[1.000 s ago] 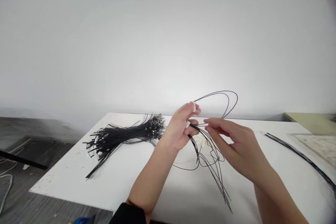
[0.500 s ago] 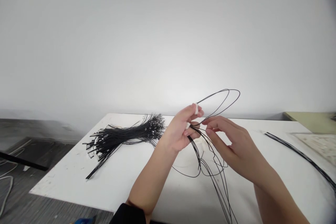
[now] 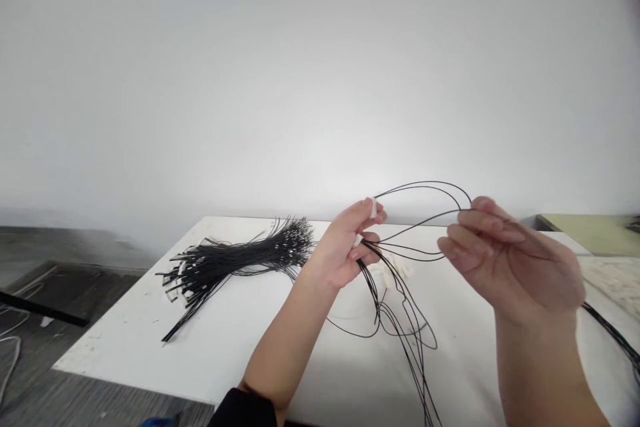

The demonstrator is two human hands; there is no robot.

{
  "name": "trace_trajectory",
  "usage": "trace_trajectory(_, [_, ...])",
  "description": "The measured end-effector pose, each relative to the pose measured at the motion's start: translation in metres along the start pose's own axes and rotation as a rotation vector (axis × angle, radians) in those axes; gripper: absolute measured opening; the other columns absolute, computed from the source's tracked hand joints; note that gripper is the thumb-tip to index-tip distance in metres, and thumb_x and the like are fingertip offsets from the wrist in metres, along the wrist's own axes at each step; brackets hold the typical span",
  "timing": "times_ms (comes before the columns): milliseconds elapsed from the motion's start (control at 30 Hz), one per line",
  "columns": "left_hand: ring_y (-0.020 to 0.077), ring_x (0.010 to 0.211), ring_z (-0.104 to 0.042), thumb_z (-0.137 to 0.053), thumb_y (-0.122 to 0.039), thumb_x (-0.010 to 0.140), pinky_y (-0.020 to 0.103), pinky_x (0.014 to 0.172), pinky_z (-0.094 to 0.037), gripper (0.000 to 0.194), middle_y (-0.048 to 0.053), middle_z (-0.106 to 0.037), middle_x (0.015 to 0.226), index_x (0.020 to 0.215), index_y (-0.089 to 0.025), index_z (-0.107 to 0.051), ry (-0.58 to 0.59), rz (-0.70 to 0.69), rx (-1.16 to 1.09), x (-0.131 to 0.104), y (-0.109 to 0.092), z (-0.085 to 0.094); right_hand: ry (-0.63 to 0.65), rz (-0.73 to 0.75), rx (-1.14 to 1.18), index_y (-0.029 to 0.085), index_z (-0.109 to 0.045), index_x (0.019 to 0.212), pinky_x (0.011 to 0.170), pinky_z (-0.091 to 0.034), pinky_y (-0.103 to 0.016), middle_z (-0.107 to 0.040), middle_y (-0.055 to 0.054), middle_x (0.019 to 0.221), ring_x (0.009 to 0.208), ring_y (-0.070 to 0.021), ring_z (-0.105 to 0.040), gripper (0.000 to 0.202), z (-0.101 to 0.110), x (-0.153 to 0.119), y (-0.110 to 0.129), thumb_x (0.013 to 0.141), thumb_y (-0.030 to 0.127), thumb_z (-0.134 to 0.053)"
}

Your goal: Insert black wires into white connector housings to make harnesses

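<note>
Slender black wires [image 3: 430, 181] arced above the white worktop [image 3: 150, 360], from two small white plastic pieces [image 3: 373, 207] pinched in the closed left hand [image 3: 345, 247] to the loosely curled right hand [image 3: 520, 260], which had hold of their loops; a sharp pull might have freed one, or slack snagged the dangling black strands [image 3: 371, 287]

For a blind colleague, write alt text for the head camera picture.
A left hand holds two small white pieces with thin black wires, some running to the right hand, above a white table. A black wire bundle lies at left.
</note>
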State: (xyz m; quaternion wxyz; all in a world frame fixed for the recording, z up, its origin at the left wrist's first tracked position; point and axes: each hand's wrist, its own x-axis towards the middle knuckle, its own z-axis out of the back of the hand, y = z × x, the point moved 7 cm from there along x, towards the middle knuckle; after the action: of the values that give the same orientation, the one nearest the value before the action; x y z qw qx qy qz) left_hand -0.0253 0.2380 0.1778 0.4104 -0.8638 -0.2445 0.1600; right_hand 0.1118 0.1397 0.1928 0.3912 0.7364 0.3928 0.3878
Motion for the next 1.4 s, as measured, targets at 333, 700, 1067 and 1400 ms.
trace_trajectory(333, [-0.0034, 0.043, -0.023, -0.067, -0.044, 0.081, 0.015, 0.034, -0.015, 0.029, -0.002, -0.043, 0.083, 0.082, -0.016, -0.057, -0.056, -0.066, 0.101, -0.003, -0.005, 0.002, -0.452, 0.356, 0.238, 0.032, -0.071, 0.079, 0.06, -0.042, -0.021, -0.046, 0.002, 0.073, 0.058, -0.0063, -0.043, 0.034, 0.039, -0.012, 0.038, 0.099, 0.033, -0.043])
trace_trajectory(700, [-0.0021, 0.046, -0.028, -0.061, -0.046, 0.085, 0.016, 0.035, -0.009, 0.03, -0.001, -0.041, 0.085, 0.08, -0.017, -0.055, -0.045, -0.079, 0.215, -0.004, -0.006, 0.001, -0.554, 0.776, -0.786, 0.035, -0.074, 0.098, 0.055, -0.035, -0.035, -0.061, -0.001, 0.074, 0.061, -0.0155, -0.05, 0.027, -0.012, -0.04, 0.044, 0.079, 0.016, -0.069])
trace_trajectory(1067, [-0.0016, 0.047, -0.028, -0.059, -0.047, 0.086, 0.016, 0.035, -0.008, 0.034, -0.001, -0.041, 0.085, 0.076, -0.017, -0.046, -0.001, -0.079, 0.249, -0.007, -0.009, -0.002, -0.382, 0.916, -1.068, 0.025, -0.067, 0.079, 0.045, -0.032, -0.028, -0.057, 0.004, 0.06, 0.05, -0.0092, -0.039, 0.017, -0.031, -0.036, 0.04, 0.074, 0.01, -0.071])
trace_trajectory(1400, [-0.002, 0.047, -0.029, -0.059, -0.047, 0.087, 0.018, 0.036, -0.007, 0.035, -0.001, -0.04, 0.084, 0.076, -0.017, -0.045, 0.007, -0.083, 0.255, -0.009, -0.011, -0.004, -0.29, 0.892, -1.044, 0.023, -0.068, 0.081, 0.046, -0.032, -0.027, -0.058, 0.004, 0.063, 0.052, -0.0072, -0.038, 0.018, -0.03, -0.035, 0.039, 0.073, 0.008, -0.071])
